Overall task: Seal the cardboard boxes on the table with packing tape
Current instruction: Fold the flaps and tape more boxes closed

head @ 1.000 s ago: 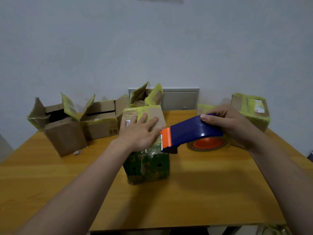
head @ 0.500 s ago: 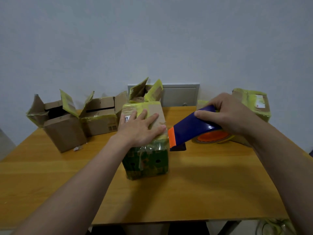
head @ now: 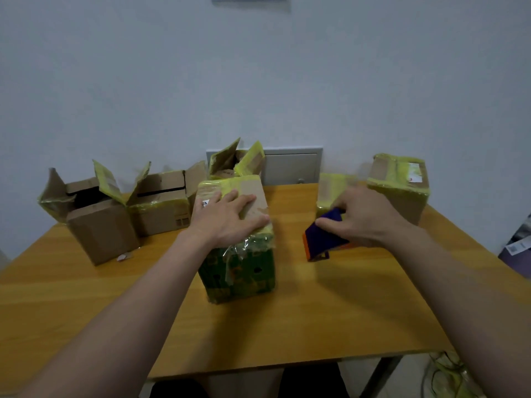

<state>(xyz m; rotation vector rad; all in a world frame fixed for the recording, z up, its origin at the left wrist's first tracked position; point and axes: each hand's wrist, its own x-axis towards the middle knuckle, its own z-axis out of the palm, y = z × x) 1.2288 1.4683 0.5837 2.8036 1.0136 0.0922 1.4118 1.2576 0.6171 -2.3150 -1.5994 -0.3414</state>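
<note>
Smooth wooden table (head: pixel 287 326), yellow-brown grain. Centre: green printed box (head: pixel 238 271), crinkled clear tape on front, yellow tape across cardboard top. Left hand (head: pixel 227 216) flat on top, fingers spread, pressing. To its right, apart: right hand (head: pixel 362 216), fingers curled round blue-and-orange tape dispenser (head: pixel 321 239), nose down on table. Farther left: open boxes (head: pixel 100 225), flaps up. Far right: taped box (head: pixel 399 185). Behind: grey wall panel (head: pixel 290 165).

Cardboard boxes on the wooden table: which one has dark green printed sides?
The central cardboard box under the left hand: its near side is patterned dark green, whereas the other boxes show plain brown cardboard.
</note>
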